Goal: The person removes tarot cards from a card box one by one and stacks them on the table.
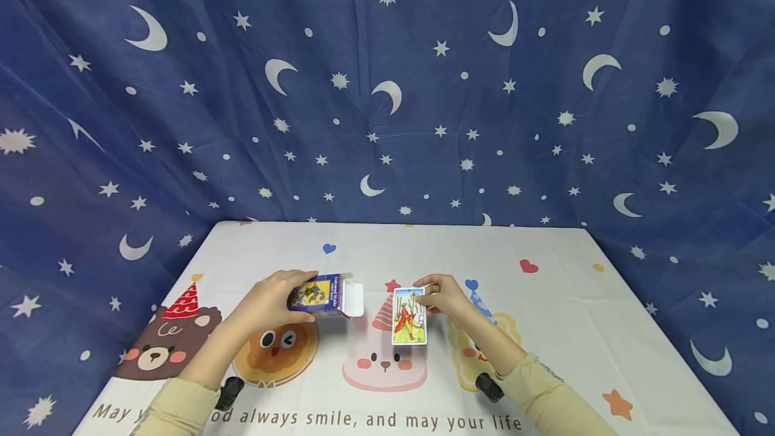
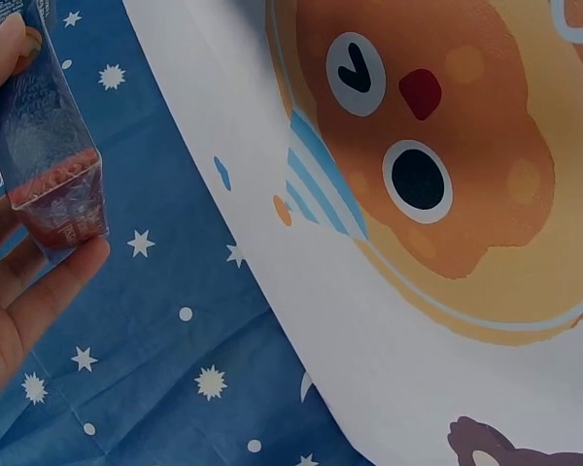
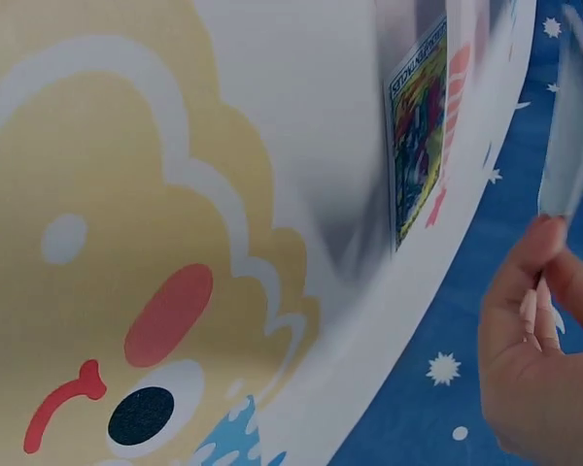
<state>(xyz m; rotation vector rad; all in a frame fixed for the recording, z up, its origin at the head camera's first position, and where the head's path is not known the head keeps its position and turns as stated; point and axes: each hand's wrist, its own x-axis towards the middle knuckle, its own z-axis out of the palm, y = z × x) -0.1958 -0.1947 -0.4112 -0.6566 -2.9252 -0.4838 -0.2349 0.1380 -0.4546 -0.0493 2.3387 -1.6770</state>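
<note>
From my seat I judge the step in hand to be handling a card apart from its pack, between a blue rectangular cardboard tarot box with a yellow picture panel (image 1: 317, 295) and a white-bordered paper card showing a red-clad figure among staves (image 1: 408, 328). At the box's left end, my left grip (image 1: 274, 303) is clamped on it, thumb and fingers spread only as far as the box's width. A white cardboard flap (image 1: 354, 300) stands out from the box's right end. The red-clad card is right of the box, well apart from it, above the white, cartoon-printed cloth-covered worktop (image 1: 545, 308). Under it, the right wrist view shows a second, colourful picture card (image 3: 418, 146), apparently lying flat. Farther right of the box, my right grip (image 1: 447, 298) pinches the red-clad card, fingertips nearly together. The next move, I'd say, calls for a light, level pinch so the card doesn't bend.
</note>
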